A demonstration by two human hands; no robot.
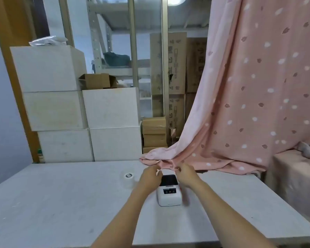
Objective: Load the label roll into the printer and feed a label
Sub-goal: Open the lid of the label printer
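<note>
We have both arms stretched out over the pale table [61,203], with our hands meeting just above the far end of the small white printer [169,194]. The printer sits flat on the table, its dark compartment facing up between our wrists. Our left hand [150,177] has its fingers curled together, and a small white piece, perhaps the end of a label, shows at its fingertips; we cannot tell for sure what it pinches. Our right hand [186,175] is also curled, fingertips pressed together near the left one, and whether it holds anything is unclear. The label roll [128,175], a white ring with a dark core, lies flat on the table to the left of the printer, apart from our hands. A pink patterned curtain [249,95] drapes onto the table's far edge just beyond our fingers.
</note>
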